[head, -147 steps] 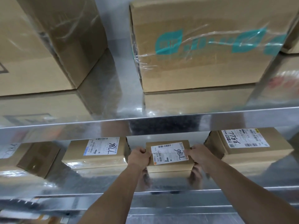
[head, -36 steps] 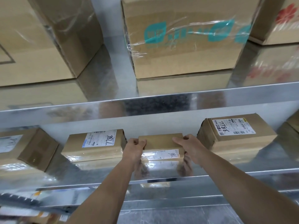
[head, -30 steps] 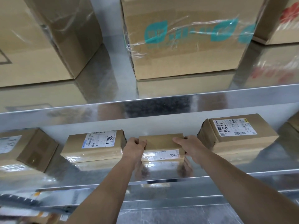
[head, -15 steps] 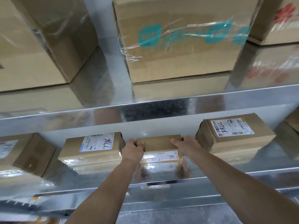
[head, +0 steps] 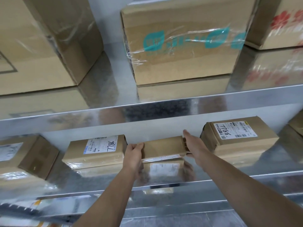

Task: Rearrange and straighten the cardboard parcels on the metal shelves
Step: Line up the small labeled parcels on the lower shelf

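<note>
Both hands bracket the small parcel [head: 164, 149] on the lower shelf [head: 282, 161]. My left hand [head: 133, 153] grips its left end and my right hand [head: 193, 147] presses flat against the right end, squaring it between the left labelled parcel [head: 96, 149] and the right one [head: 237, 138]. Shiny metal mirrors everything; big cartons [head: 180, 46] sit above.

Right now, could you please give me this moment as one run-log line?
step: straightening small parcel | left hand: grips left end | right hand: flat against right end | place: lower shelf
</note>
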A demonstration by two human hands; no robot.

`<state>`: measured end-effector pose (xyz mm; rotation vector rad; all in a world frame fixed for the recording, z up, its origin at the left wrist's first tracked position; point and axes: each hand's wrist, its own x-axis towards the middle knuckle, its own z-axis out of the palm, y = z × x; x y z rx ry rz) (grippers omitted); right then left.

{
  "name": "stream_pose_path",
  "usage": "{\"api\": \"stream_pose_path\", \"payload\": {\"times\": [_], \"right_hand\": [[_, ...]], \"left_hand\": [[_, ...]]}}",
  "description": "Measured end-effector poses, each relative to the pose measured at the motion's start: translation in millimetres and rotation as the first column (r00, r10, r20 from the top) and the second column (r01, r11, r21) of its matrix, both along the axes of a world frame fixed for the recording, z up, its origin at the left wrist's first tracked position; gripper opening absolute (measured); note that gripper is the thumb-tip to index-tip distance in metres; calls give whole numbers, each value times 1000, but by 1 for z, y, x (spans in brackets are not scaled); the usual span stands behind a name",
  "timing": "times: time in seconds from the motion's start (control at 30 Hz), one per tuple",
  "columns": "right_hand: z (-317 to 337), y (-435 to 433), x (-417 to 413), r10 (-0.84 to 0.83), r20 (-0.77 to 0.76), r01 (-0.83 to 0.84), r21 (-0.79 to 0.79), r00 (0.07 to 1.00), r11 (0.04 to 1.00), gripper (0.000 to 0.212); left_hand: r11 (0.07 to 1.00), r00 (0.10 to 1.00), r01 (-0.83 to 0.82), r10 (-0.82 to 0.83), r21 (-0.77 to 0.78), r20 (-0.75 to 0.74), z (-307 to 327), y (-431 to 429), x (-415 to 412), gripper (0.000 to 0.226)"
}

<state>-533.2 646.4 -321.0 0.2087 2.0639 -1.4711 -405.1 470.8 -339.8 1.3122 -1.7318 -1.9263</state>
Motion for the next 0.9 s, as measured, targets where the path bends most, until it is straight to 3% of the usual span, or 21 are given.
{"api": "stream_pose_path", "payload": {"times": [0.33,0.5,0.63,0.77,0.9], "right_hand": [[-19,-2,-8,5,-22,-8,-114,1000,993,16],[-22,0,-4,51,-38,-53,-53,998,997,13],[-27,2,-5,78,-57,-78,-4,995,997,10],[-33,5,-6,87,-39,-87,7,995,996,9],[-44,6,-3,81,-5,-81,-10,997,997,24]], "left_hand": [[993,998,-19,26,119,-58,9,0,-1,25],[990,995,-25,37,138,-89,0,6,2,17],[980,992,-30,54,197,-117,-11,5,3,33],[993,992,-28,42,118,-121,-15,0,1,35],[999,998,43,-43,8,-48,-19,-6,0,36]]}}
